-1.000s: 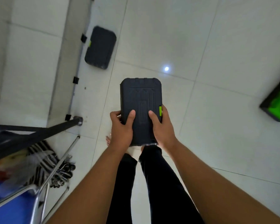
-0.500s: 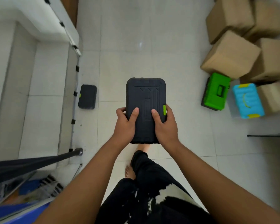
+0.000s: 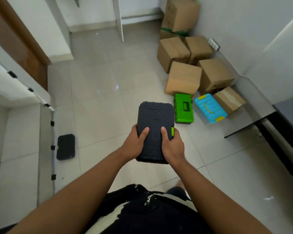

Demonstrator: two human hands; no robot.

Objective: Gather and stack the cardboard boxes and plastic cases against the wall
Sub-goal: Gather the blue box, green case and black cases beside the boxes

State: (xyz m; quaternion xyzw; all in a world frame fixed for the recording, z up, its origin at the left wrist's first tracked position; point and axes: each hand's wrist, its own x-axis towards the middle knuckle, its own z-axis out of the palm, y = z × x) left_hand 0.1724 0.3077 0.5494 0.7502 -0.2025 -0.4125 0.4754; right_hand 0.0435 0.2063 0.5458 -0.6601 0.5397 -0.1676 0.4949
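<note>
Floor: pale glossy tiles [image 3: 98,102] with one small spot of reflected light.
Near left: a thin metal pole [image 3: 52,149] with black clips runs along the floor beside a white ledge [image 3: 12,85]. A second black case [image 3: 65,146] lies flat just beside the pole.
Near right: a dark counter [image 3: 286,115] stands along the grey wall [image 3: 243,22].
Mid right: a green case [image 3: 183,109] and a blue case [image 3: 210,108] lie side by side on the tiles, at the near end of the box pile.
Far right: cardboard boxes [image 3: 183,78] are clustered against the wall. At the far end one box sits on top of another.
Far left: a brown door [image 3: 15,43].
Cut off: the counter runs out of the right edge.
Hard to see: a bare foot [image 3: 179,184] below the wrists is blurred. The fingers under the held case are hidden, and the print on the boxes is too small to read.
Held case: the black case [image 3: 155,119] is held flat in the air in front of the torso, long side pointing away, well apart from the pile.
Left hand [image 3: 134,146]: grips the case's near left edge, thumb on the lid.
Right hand [image 3: 172,147]: grips the near right edge, thumb on the lid, beside a green latch.
</note>
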